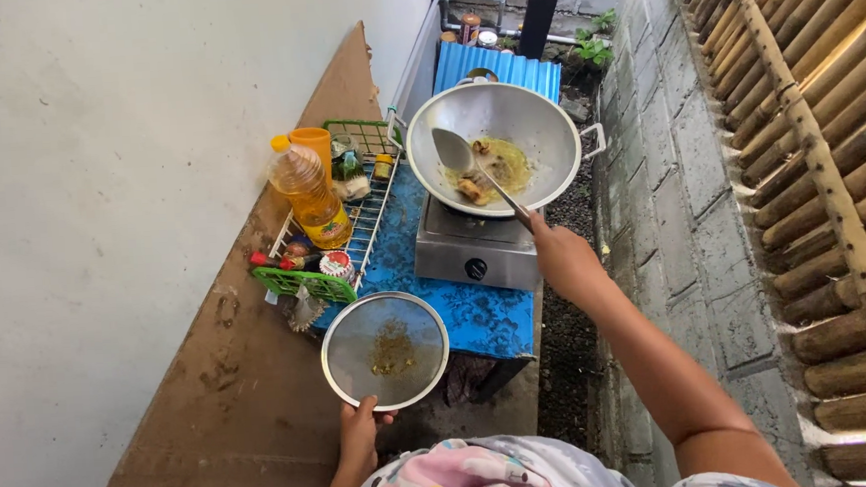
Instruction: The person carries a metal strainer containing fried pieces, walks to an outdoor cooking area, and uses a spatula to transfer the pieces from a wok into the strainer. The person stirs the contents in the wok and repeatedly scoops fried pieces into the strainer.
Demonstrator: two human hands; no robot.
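Spatula (468, 166) is dipping into the wok (535, 117) on the stove (474, 256), right hand (562, 261) fisted around its handle, while left hand (356, 434) is pinching a strainer (384, 350) (crumbs inside) level beside that stove, keeping them from spilling.

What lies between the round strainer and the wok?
In the head view, the metal stove on the blue table lies between the strainer and the wok.

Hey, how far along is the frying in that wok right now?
Already done: the round mesh strainer in the left hand holds only small fried crumbs, so some skimming has happened. In hand: the right hand holds a metal spatula over the wok on the single-burner stove. Left: a few browned pieces sit in the oil, not yet lifted out.
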